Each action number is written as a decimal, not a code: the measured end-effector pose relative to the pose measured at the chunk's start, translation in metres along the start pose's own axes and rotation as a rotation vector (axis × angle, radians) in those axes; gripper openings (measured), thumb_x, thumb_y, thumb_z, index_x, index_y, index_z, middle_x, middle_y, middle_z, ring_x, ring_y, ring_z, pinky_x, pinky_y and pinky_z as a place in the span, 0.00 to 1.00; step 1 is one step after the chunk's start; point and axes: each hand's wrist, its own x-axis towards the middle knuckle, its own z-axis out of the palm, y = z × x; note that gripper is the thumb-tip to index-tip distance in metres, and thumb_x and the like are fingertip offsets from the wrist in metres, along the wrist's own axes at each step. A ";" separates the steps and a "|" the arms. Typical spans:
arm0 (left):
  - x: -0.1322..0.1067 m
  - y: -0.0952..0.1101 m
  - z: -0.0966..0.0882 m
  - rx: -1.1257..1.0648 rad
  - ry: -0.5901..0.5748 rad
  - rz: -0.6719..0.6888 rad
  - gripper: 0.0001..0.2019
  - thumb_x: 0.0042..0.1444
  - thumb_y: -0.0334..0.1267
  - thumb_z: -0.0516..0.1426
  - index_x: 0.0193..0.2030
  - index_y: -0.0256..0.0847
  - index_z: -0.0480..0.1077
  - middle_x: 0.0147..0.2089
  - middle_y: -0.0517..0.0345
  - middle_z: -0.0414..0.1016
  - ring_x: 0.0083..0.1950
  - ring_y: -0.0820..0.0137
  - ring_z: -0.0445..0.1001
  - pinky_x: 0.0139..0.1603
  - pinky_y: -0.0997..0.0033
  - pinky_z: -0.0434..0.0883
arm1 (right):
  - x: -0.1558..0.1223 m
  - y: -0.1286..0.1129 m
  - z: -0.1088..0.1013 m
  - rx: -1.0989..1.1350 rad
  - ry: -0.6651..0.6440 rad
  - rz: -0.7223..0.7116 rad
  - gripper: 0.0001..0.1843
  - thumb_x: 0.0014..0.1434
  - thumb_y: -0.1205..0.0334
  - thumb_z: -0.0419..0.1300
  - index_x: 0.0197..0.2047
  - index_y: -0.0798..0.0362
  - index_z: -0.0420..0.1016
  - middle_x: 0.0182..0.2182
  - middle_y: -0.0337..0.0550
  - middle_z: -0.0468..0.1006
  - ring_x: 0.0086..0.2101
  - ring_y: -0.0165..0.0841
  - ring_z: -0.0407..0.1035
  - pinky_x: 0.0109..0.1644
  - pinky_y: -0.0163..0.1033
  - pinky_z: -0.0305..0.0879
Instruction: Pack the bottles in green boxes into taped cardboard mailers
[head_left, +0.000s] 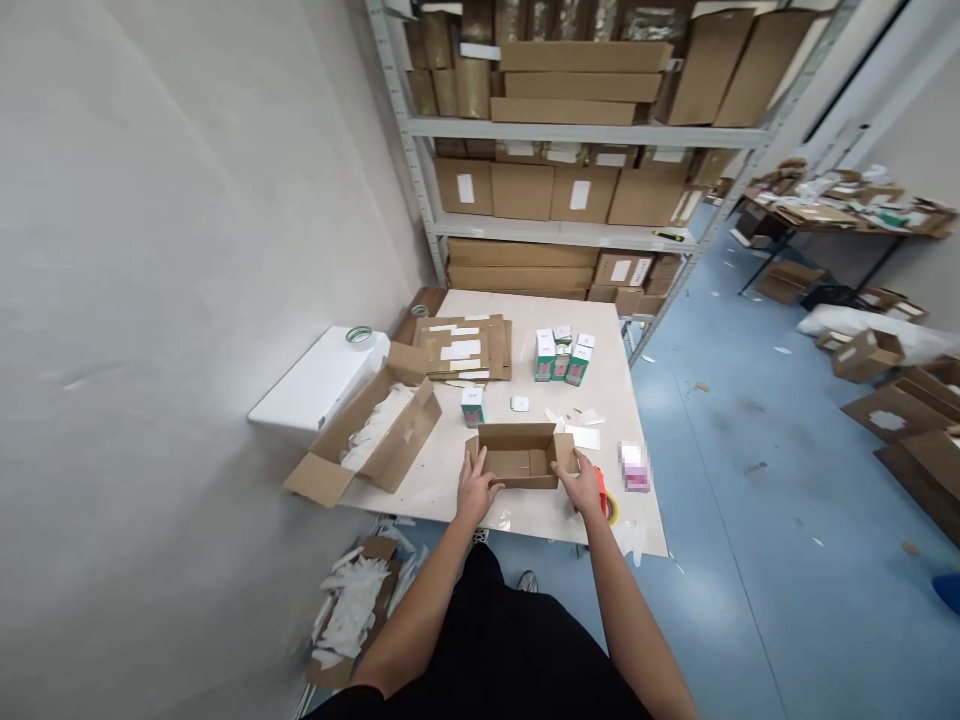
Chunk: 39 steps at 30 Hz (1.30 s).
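Note:
An open cardboard box with nothing inside sits near the front edge of the table, between my two hands. My left hand grips its left end, the fingers over the wall and flap. At the right end, my right hand is closed on the wall there. Just beyond the box stands a single green-and-white carton, with a small white-and-green piece lying to its right. Several similar cartons are grouped farther back. An orange tape dispenser with yellow tape lies beside my right hand.
A long open carton with white packing material stands at the left, by a white box bearing a tape roll. Flattened cardboard lies at the back left. A shelf rack rises behind the table. A pink-white pack is at right.

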 end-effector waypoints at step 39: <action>-0.105 -0.149 -0.093 -0.194 0.271 -0.538 0.06 0.59 0.42 0.64 0.32 0.46 0.79 0.78 0.60 0.55 0.81 0.43 0.35 0.77 0.29 0.45 | 0.120 -0.402 0.345 -0.620 -0.812 -0.918 0.37 0.55 0.65 0.66 0.69 0.51 0.69 0.72 0.51 0.61 0.63 0.45 0.68 0.66 0.43 0.64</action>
